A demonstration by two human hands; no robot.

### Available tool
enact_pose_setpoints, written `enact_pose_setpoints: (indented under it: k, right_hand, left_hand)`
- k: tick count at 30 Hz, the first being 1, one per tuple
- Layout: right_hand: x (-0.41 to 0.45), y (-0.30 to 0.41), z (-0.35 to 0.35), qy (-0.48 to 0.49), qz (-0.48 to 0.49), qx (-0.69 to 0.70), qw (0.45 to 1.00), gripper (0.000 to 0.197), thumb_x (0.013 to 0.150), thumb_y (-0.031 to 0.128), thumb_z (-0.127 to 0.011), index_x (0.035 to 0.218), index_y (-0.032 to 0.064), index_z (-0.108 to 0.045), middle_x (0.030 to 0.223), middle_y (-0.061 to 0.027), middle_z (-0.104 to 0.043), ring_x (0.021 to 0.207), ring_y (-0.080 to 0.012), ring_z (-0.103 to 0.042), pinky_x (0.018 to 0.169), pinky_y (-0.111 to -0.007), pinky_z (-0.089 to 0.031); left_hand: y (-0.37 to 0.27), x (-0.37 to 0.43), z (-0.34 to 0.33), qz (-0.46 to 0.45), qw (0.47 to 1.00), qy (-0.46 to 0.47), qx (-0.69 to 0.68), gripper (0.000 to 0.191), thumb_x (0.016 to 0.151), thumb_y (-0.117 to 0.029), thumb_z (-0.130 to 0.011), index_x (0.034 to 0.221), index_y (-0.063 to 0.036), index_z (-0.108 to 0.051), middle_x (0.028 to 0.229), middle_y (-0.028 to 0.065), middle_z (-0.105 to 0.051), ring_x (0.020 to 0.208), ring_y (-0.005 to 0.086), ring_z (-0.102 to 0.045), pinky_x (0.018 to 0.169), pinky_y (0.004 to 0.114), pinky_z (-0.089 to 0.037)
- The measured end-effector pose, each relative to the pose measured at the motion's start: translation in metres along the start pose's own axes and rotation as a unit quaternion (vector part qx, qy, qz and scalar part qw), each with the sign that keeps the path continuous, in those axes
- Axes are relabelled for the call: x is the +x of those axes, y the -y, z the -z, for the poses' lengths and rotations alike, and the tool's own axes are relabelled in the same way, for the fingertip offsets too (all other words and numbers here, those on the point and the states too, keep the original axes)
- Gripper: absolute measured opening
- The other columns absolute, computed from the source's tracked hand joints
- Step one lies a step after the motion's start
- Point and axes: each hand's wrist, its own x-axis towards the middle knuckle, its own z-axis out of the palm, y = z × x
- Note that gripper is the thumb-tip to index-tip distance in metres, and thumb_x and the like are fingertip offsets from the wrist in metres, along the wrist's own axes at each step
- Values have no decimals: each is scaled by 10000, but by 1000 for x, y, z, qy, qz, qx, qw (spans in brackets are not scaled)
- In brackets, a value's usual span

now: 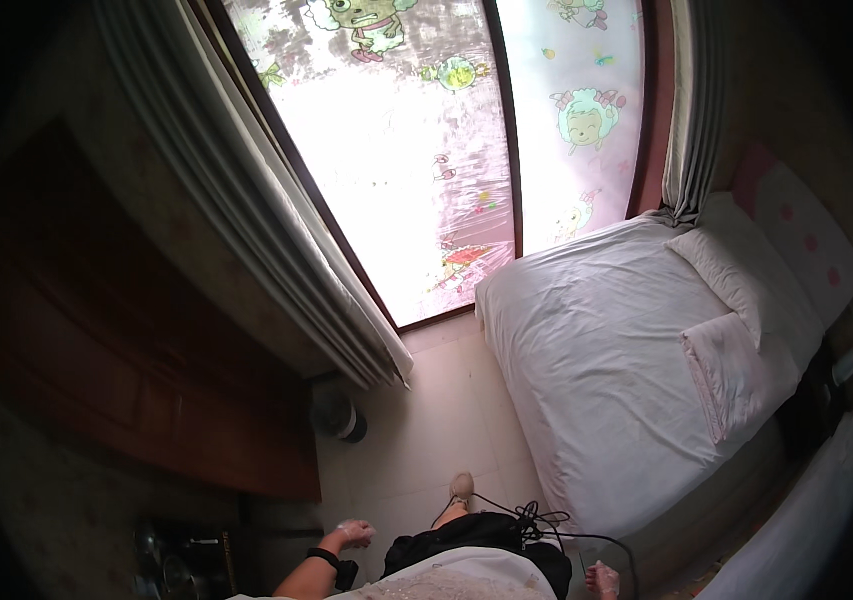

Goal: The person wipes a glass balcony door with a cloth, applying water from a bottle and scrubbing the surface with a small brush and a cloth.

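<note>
My left hand (356,533) hangs low beside my left hip, in a thin clear glove, with a black band and small device on that wrist. Its fingers look loosely curled, and no object shows in them. My right hand (603,579), also in a clear glove, is near the bottom edge, right of my black shorts. A black cable (606,540) passes close by it, from a tangled bundle at my waist; whether the hand touches the cable is unclear. One beige shoe (461,486) is forward on the tiled floor.
A bed with a white sheet (599,360), a pillow (719,270) and a folded quilt (726,375) stands on the right. Ahead are sliding glass doors (396,187) with cartoon film and grey curtains (246,217). A dark bin (340,416) stands beside a wooden cabinet (171,405).
</note>
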Motion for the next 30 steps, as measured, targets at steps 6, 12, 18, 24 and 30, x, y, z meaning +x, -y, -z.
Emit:
enact_pose_setpoints:
  k: [6,12,18,24,30]
  right_hand:
    - [-14,4,-40,-75,81,-226,968,331,867,315,-521,720,31,-608,600,-64,-550,470,-191,-515,424,-326,-416]
    - [-18,18,-45,-94,91,-338,932,324,867,303,-498,723,40,-621,631,-86,-575,540,-230,-545,483,-362,-433]
    - [-17,29,-67,-89,122,-422,894,323,866,292,-475,726,49,-635,663,-108,-599,611,-269,-576,542,-399,-449]
    - [28,-7,-51,-95,210,-556,798,326,866,281,-452,729,58,-648,695,-130,-623,682,-308,-606,600,-435,-465]
    - [84,-66,-20,-80,290,-613,730,278,830,257,-437,739,71,-623,791,-169,-625,816,-361,-601,694,-497,-451]
  left_hand:
    - [18,14,-10,-26,993,-52,-103,303,859,-347,-514,989,-88,-604,802,57,-659,706,166,-645,612,298,-515]
    - [32,59,-27,-43,991,45,121,328,772,-367,-513,867,-90,-659,811,92,-669,655,165,-643,582,341,-512]
    - [136,130,-38,-348,902,-13,255,376,787,-354,-592,1133,-208,-577,1097,140,-577,1018,324,-550,808,396,-466]
    - [87,110,-12,-173,980,32,97,424,759,-357,-628,1136,-170,-579,1044,116,-588,884,279,-597,740,378,-491]
    - [4,64,24,-36,998,37,30,398,792,-396,-598,1120,-171,-602,1033,64,-613,812,181,-616,707,338,-502]
